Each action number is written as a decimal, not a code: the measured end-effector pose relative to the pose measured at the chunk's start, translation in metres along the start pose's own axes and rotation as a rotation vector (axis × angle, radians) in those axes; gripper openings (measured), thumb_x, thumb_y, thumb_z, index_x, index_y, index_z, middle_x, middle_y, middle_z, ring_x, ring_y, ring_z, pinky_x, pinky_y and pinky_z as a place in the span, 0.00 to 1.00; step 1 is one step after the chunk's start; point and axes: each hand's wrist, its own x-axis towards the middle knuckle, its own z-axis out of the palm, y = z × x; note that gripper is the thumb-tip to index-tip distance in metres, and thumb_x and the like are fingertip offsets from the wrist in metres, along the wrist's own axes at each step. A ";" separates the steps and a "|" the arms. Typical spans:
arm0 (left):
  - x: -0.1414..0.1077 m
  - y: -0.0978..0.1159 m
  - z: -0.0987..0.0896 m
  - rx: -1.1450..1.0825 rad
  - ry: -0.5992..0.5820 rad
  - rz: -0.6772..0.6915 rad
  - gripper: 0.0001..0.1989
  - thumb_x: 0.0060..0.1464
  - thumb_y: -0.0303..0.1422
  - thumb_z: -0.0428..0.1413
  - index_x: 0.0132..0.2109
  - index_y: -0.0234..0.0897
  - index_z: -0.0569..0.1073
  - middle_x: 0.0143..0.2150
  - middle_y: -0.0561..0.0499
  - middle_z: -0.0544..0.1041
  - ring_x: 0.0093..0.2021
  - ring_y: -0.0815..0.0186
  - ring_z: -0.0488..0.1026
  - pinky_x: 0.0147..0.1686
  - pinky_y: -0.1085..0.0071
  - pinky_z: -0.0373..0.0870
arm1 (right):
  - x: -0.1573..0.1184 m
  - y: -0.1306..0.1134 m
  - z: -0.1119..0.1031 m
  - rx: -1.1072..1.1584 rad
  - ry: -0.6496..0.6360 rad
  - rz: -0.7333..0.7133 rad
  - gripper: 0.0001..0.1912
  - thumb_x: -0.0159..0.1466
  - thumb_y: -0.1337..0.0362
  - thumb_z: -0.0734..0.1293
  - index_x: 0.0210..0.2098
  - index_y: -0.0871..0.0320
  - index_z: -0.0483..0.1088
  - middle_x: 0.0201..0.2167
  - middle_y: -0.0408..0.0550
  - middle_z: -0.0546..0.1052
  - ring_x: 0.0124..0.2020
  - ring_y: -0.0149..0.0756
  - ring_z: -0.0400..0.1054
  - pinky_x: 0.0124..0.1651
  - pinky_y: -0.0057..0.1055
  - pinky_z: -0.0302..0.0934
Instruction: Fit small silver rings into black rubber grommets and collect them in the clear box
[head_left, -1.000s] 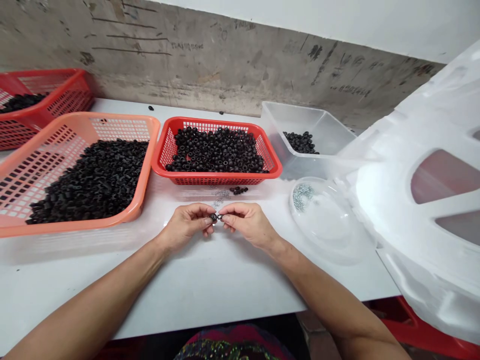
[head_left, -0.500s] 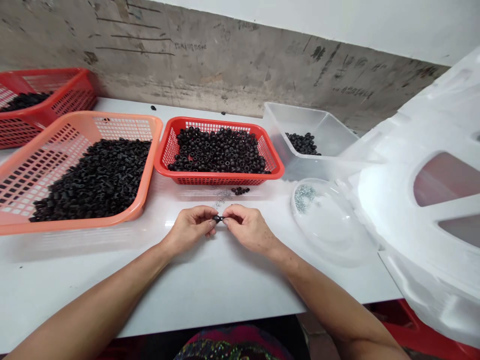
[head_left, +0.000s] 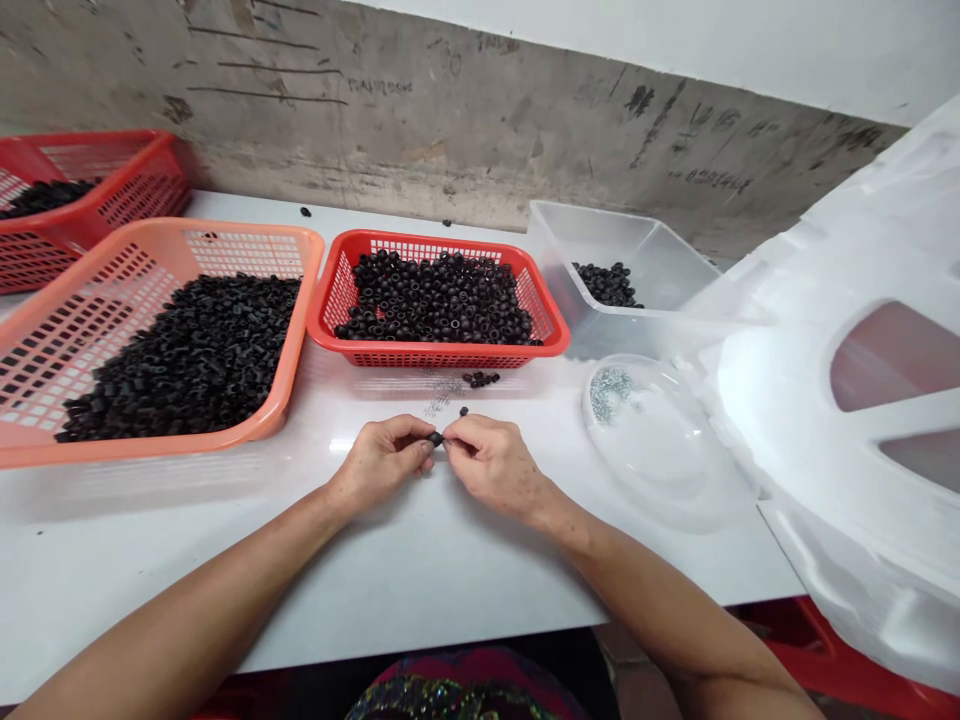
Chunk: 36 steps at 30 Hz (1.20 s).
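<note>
Just in front of the red basket, my left hand [head_left: 386, 457] pinches a small black plastic cord lock [head_left: 436, 438] between thumb and index finger. Its rounded body shows between the two hands. My right hand [head_left: 491, 460] is closed too, its thumb and fingertips pressed together at the right end of the same piece. Those fingertips hide part of it. Beyond the hands lie a single black piece [head_left: 463, 411], a small group of black pieces [head_left: 480, 380] and a scatter of tiny metallic springs [head_left: 442, 392].
The red basket [head_left: 442, 352] holds many round black pieces; an orange basket [head_left: 289, 370] on the left holds smaller ones. Another red basket [head_left: 142, 190] stands behind it. To the right are a clear bin [head_left: 660, 250], a round clear lid [head_left: 667, 450] with springs, and a large white moulded object [head_left: 780, 390].
The two hands have come slightly closer, and the gap with black parts between the fingertips has shortened. A single black piece beyond the right hand shows more plainly.
</note>
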 end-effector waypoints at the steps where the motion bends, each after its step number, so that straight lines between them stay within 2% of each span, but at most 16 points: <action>1: 0.000 -0.001 0.000 -0.001 -0.004 0.001 0.08 0.46 0.29 0.58 0.36 0.32 0.76 0.22 0.52 0.74 0.23 0.69 0.69 0.26 0.72 0.67 | 0.000 0.001 0.000 0.007 0.003 0.002 0.11 0.56 0.75 0.58 0.24 0.59 0.69 0.22 0.43 0.70 0.25 0.29 0.62 0.30 0.26 0.57; 4: 0.000 0.000 -0.002 -0.010 -0.029 -0.005 0.07 0.46 0.29 0.58 0.36 0.32 0.76 0.22 0.52 0.74 0.23 0.69 0.69 0.26 0.72 0.67 | 0.002 0.004 0.001 0.106 -0.007 0.061 0.10 0.55 0.74 0.59 0.24 0.59 0.69 0.22 0.43 0.70 0.25 0.28 0.62 0.30 0.26 0.57; 9: 0.000 0.005 -0.006 -0.001 -0.087 -0.043 0.06 0.47 0.29 0.58 0.34 0.31 0.77 0.22 0.51 0.74 0.22 0.70 0.68 0.25 0.72 0.66 | 0.007 0.010 0.001 0.364 -0.123 0.306 0.05 0.54 0.70 0.62 0.25 0.60 0.70 0.18 0.40 0.69 0.20 0.27 0.62 0.23 0.23 0.55; 12: 0.001 0.006 -0.006 -0.013 -0.088 -0.085 0.06 0.46 0.28 0.58 0.33 0.31 0.77 0.21 0.51 0.74 0.21 0.70 0.67 0.23 0.72 0.66 | 0.009 0.011 0.001 0.430 -0.162 0.379 0.04 0.54 0.70 0.62 0.26 0.60 0.70 0.19 0.40 0.70 0.18 0.27 0.63 0.22 0.23 0.57; 15: 0.002 0.006 -0.005 -0.010 -0.081 -0.112 0.05 0.45 0.27 0.58 0.31 0.31 0.76 0.19 0.51 0.73 0.20 0.69 0.67 0.22 0.72 0.64 | 0.007 0.009 0.003 0.299 -0.119 0.277 0.07 0.54 0.72 0.61 0.25 0.59 0.69 0.20 0.41 0.70 0.21 0.27 0.63 0.25 0.24 0.57; 21: 0.004 0.005 0.000 0.041 -0.046 -0.112 0.03 0.44 0.26 0.56 0.28 0.33 0.74 0.19 0.53 0.72 0.19 0.70 0.66 0.21 0.73 0.62 | -0.001 0.009 0.013 -0.061 -0.065 -0.130 0.11 0.57 0.74 0.56 0.21 0.58 0.62 0.22 0.45 0.68 0.27 0.31 0.61 0.33 0.29 0.58; 23: 0.002 0.004 0.001 0.073 -0.032 -0.100 0.03 0.45 0.26 0.55 0.29 0.34 0.74 0.19 0.53 0.71 0.20 0.69 0.66 0.22 0.73 0.62 | 0.000 0.011 0.013 -0.066 -0.076 -0.159 0.11 0.57 0.74 0.56 0.21 0.58 0.61 0.23 0.45 0.67 0.28 0.31 0.61 0.34 0.29 0.58; 26: -0.001 0.002 0.002 0.152 -0.042 -0.034 0.05 0.48 0.26 0.53 0.32 0.34 0.74 0.21 0.54 0.71 0.22 0.69 0.66 0.24 0.73 0.62 | 0.006 0.014 0.007 0.119 -0.131 0.032 0.08 0.55 0.75 0.59 0.23 0.59 0.65 0.21 0.42 0.68 0.25 0.28 0.62 0.30 0.25 0.57; 30: -0.007 0.003 0.002 0.322 -0.077 0.174 0.06 0.51 0.26 0.52 0.33 0.37 0.74 0.30 0.51 0.72 0.31 0.67 0.67 0.31 0.72 0.62 | 0.012 0.022 0.000 0.624 -0.265 0.345 0.02 0.52 0.72 0.65 0.26 0.61 0.68 0.18 0.39 0.69 0.20 0.27 0.64 0.24 0.23 0.58; 33: -0.009 0.006 0.003 0.374 -0.122 0.263 0.08 0.53 0.26 0.51 0.35 0.39 0.74 0.33 0.50 0.71 0.33 0.65 0.67 0.34 0.71 0.62 | 0.011 0.030 0.000 0.907 -0.329 0.417 0.09 0.49 0.69 0.70 0.28 0.63 0.67 0.19 0.41 0.72 0.20 0.28 0.67 0.25 0.24 0.62; 36: -0.010 0.005 0.005 0.391 -0.150 0.364 0.07 0.54 0.26 0.52 0.36 0.40 0.75 0.34 0.48 0.70 0.36 0.63 0.67 0.36 0.69 0.64 | 0.009 0.037 0.001 1.090 -0.424 0.419 0.15 0.48 0.67 0.73 0.33 0.64 0.68 0.23 0.45 0.75 0.24 0.31 0.71 0.30 0.29 0.67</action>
